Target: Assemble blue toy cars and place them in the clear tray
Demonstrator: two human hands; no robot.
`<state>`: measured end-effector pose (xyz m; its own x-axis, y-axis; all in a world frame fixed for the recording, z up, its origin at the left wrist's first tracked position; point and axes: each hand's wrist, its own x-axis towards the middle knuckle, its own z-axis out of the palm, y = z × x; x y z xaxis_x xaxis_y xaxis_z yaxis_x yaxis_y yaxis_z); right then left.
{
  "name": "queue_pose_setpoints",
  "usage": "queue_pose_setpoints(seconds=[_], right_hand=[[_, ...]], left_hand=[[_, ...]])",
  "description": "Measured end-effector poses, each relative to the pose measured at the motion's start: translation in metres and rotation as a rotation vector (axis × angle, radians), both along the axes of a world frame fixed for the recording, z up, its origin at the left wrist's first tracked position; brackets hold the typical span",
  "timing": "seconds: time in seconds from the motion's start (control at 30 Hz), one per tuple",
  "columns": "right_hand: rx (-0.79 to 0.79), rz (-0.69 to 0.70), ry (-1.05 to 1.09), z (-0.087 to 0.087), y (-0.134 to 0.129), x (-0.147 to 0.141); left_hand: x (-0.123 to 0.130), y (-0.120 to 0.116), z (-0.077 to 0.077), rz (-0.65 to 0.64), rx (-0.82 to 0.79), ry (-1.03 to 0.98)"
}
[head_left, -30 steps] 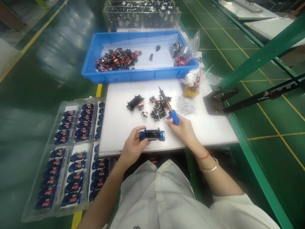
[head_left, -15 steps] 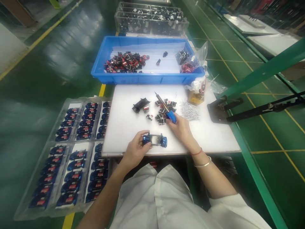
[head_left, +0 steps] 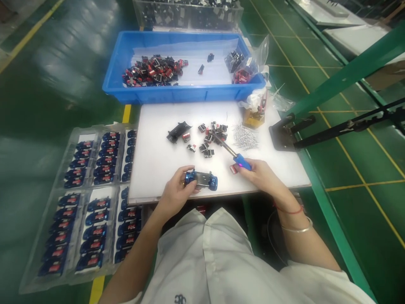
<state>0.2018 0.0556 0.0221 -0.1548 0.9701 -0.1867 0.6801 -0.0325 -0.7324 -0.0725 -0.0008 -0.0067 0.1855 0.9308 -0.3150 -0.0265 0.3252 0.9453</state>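
Note:
A blue toy car body (head_left: 212, 181) lies at the near edge of the white table, its open, dark inner side facing up. My left hand (head_left: 177, 185) is closed on its left end, thumb on top. Further right, my right hand (head_left: 261, 174) grips a screwdriver (head_left: 242, 161) by its blue handle, the shaft pointing up and left over a pile of small red, black and silver parts (head_left: 212, 139). A small red-and-silver part (head_left: 233, 169) is at the fingertips of that hand; whether it is pinched or lying on the table I cannot tell.
Beyond the pile are a black car shell (head_left: 179, 131), thin metal pins (head_left: 245, 137) and a yellow container (head_left: 253, 119). A blue bin (head_left: 190, 93) of parts stands behind. Trays of blue cars (head_left: 76, 196) are at the left, a green metal post (head_left: 348, 69) at the right.
My right hand has moved right, away from the pile, with the screwdriver, and a red part now shows by its fingers. The left hand keeps the car body. The view has shifted slightly.

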Motion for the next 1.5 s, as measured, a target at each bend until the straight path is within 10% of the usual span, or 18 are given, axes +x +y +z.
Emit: queue_pose_setpoints(seconds=[0.33, 1.1, 1.5], right_hand=[[0.138, -0.204, 0.053, -0.007, -0.008, 0.001], [0.318, -0.082, 0.351, 0.006, -0.036, -0.040], [0.506, -0.140, 0.347, -0.011, -0.047, -0.033]], left_hand=[[0.012, 0.008, 0.002, 0.040, -0.003, 0.069], [0.058, 0.006, 0.018, 0.089, 0.168, 0.131], [0.072, -0.004, 0.025, 0.126, 0.576, 0.287]])
